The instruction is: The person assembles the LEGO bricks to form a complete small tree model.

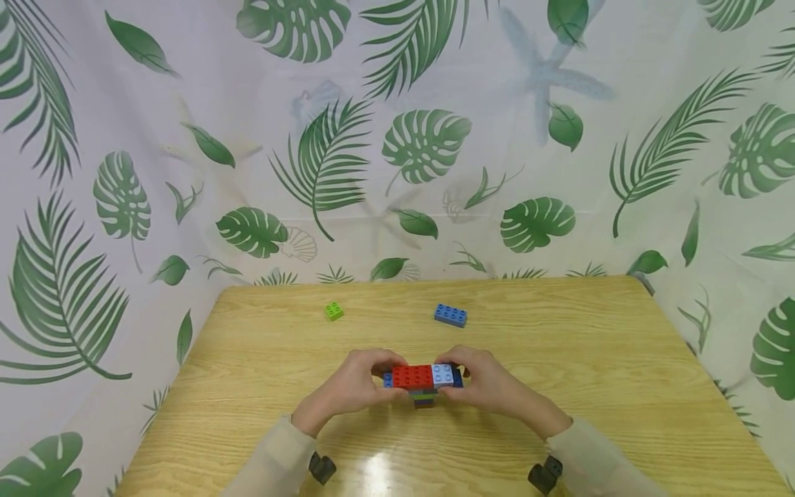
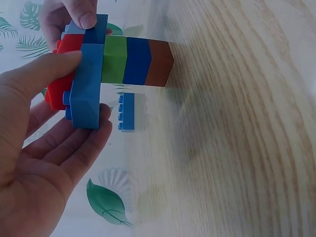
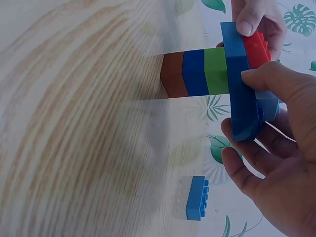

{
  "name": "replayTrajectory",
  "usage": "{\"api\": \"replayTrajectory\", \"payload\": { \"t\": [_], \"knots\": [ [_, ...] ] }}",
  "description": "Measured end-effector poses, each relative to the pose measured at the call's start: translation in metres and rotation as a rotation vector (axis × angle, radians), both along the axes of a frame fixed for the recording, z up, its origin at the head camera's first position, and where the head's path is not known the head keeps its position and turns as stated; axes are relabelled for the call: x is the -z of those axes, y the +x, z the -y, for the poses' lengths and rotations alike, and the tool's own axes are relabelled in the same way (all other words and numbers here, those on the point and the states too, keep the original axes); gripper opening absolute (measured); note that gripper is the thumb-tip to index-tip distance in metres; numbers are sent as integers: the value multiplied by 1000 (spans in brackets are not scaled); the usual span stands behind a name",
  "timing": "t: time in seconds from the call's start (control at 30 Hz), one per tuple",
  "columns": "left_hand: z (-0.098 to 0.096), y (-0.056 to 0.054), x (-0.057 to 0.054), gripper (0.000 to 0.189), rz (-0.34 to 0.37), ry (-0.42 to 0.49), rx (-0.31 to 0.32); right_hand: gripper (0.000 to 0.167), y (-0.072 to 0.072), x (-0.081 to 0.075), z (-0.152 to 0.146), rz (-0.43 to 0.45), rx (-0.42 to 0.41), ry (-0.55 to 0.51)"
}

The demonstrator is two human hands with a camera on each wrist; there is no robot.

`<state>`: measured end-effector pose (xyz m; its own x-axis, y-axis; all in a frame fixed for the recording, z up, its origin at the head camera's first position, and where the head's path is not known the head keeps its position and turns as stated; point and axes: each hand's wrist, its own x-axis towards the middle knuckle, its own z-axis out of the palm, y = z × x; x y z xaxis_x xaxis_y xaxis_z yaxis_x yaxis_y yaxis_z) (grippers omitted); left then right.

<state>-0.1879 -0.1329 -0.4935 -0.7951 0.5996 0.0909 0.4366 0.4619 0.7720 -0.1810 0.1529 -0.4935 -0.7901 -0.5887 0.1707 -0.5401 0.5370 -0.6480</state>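
A T-shaped stack of toy building bricks stands on the table between both hands. On top are a red brick (image 1: 413, 376) and a light blue brick (image 1: 442, 374), over two blue bricks placed end to end. Below these, a narrow column has a green brick (image 2: 114, 59), a dark blue brick (image 2: 137, 60) and a brown brick (image 2: 160, 63) at the bottom. My left hand (image 1: 358, 384) grips the stack's left end, its thumb on the blue brick (image 2: 89, 94). At the right end, my right hand (image 1: 487, 384) grips the darker blue brick (image 3: 239, 94) with its thumb.
Behind the stack, a loose blue brick (image 1: 450, 315) lies on the wooden table (image 1: 559, 331). A small lime-green brick (image 1: 334, 311) lies further left. A leaf-patterned cloth (image 1: 428, 241) hangs along the table's back and sides.
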Motion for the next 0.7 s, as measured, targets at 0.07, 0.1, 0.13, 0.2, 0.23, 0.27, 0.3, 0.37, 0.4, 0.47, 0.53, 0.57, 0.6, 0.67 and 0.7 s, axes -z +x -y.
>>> {"api": "replayTrajectory", "payload": {
  "t": [0.07,0.1,0.13,0.2,0.23,0.27,0.3,0.37,0.4,0.47,0.53,0.57,0.6,0.67,0.7],
  "knots": [
    [0,0,0,37,0,0,4,36,0,0,-1,4,-4,2],
    [0,-1,0,38,-1,1,6,37,-1,0,-1,16,-3,0],
    [0,-1,0,38,-1,2,8,39,-1,-1,-2,29,-1,-6],
    [0,-1,0,37,-5,3,12,40,-3,-3,-4,59,18,-29],
    [1,-1,0,37,-7,3,12,41,-5,-5,-5,72,35,-42],
    [1,-1,1,37,-10,2,11,41,-7,-6,-7,79,58,-53],
    [1,-1,1,37,-13,2,11,40,-10,-7,-8,79,84,-64],
    [1,-1,2,37,-16,1,9,38,-18,-9,-11,53,134,-79],
    [1,-1,2,38,-16,1,7,38,-23,-9,-13,36,158,-80],
    [1,-1,2,38,-17,3,5,38,-34,-8,-17,0,193,-77],
    [1,-1,2,38,-14,3,4,41,-45,-6,-20,-16,222,-75],
    [2,-1,2,38,-15,1,4,43,-50,-5,-22,-22,232,-72],
    [1,-1,1,38,-13,1,3,45,-55,-3,-23,-22,240,-69],
    [1,-1,1,39,-14,-4,4,49,-65,1,-26,-19,253,-58],
    [1,-2,1,39,-17,-6,3,51,-69,2,-26,-16,260,-52]
  ]
}}
